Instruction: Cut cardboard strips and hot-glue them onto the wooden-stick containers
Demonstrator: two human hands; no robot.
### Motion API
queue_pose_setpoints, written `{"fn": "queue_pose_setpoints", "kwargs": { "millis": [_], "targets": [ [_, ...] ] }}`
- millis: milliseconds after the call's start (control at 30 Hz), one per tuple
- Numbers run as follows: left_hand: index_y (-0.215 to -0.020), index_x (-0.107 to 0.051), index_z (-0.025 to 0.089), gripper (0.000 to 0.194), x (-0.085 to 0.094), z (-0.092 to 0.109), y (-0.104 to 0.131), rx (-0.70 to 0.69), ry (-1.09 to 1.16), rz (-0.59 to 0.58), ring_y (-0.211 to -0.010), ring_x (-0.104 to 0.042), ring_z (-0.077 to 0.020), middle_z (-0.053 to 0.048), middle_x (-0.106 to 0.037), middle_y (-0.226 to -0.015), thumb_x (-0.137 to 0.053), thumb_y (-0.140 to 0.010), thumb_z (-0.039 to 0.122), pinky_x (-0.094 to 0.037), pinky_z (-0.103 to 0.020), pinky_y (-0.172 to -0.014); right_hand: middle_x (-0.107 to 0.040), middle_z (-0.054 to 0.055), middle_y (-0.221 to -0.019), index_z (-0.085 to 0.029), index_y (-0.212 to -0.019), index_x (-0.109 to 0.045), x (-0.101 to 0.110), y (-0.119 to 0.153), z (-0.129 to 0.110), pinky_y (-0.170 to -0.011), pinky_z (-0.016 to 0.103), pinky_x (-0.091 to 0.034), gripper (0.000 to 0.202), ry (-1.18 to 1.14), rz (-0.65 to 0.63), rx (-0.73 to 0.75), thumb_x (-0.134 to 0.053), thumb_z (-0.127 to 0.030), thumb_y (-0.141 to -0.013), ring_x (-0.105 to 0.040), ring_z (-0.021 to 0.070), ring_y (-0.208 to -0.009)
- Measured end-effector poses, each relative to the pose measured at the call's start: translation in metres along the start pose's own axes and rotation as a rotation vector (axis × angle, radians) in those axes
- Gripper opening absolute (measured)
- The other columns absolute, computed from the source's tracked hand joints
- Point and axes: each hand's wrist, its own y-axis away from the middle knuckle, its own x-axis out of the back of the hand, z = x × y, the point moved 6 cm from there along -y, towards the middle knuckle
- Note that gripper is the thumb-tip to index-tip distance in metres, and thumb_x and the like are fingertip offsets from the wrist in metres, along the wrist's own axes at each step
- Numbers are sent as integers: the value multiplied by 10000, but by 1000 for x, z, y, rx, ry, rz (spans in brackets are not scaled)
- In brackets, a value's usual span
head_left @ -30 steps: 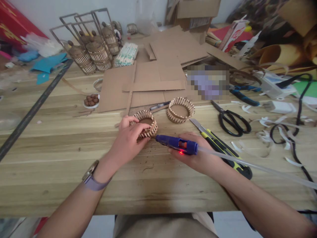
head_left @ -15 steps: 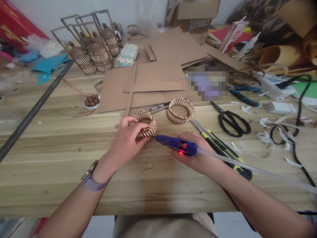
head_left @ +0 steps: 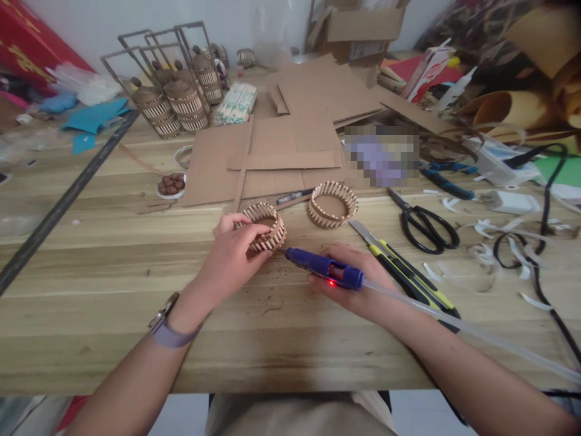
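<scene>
My left hand (head_left: 236, 248) grips the near left side of a round ring of small wooden sticks with a brown band (head_left: 276, 233), thumb outside and fingers over the rim. In my right hand (head_left: 354, 281) is a blue glue gun (head_left: 322, 266) with a lit red light and a long clear glue stick at its back. The gun's nozzle points left, at the ring's lower right edge; whether it touches is too small to tell. A second stick ring (head_left: 333, 204) rests on the table behind the gun.
Black scissors (head_left: 429, 227) and two yellow-black cutters (head_left: 408, 278) lie right of my right hand. Cardboard sheets (head_left: 281, 136) lie behind the rings. A bowl of brown balls (head_left: 171, 185) stands left, with lantern-like pieces (head_left: 186, 103) behind. A black cable (head_left: 542, 272) runs at the right.
The view has shifted slightly. Both hands keep their places, the left on the ring and the right on the glue gun; the red part inside the gun looks slightly changed.
</scene>
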Motion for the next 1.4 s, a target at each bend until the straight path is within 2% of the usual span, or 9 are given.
{"fn": "queue_pose_setpoints", "kwargs": {
  "millis": [200, 700, 900, 1400],
  "targets": [
    [-1131, -673, 197, 317, -2, 3, 0, -13, -7, -5, -1160, -544, -298, -105, -592, -1083, -753, -824, 192, -519, -491, -957, -568, -8, -632, -240, -667, -507, -3, 0, 1, -599, 317, -421, 230, -48, 16, -14, -654, -314, -826, -549, 176, -612],
    [-1148, -665, 189, 321, -3, 3, 1, -36, 10, -12, -1171, -524, -302, -119, -579, -1113, -741, -836, 198, -510, -509, -981, -588, -3, -632, -238, -651, -509, -1, 1, 3, -619, 322, -427, 247, -51, 52, -64, -682, -315, -810, -565, 172, -603],
    [-1144, -670, 176, 316, -3, 4, 1, -35, 12, -23, -1165, -523, -309, -124, -580, -1093, -742, -838, 202, -512, -508, -973, -601, 0, -629, -239, -640, -499, -2, 0, 2, -633, 319, -439, 263, -21, 10, -77, -683, -311, -815, -575, 174, -621],
    [-1149, -656, 197, 318, -3, 3, 2, -34, 11, -16, -1180, -516, -294, -114, -557, -1123, -740, -843, 209, -511, -503, -993, -561, -15, -602, -239, -627, -485, -1, 0, 3, -657, 334, -437, 281, -33, 15, -72, -666, -324, -824, -543, 166, -592]
  ]
}}
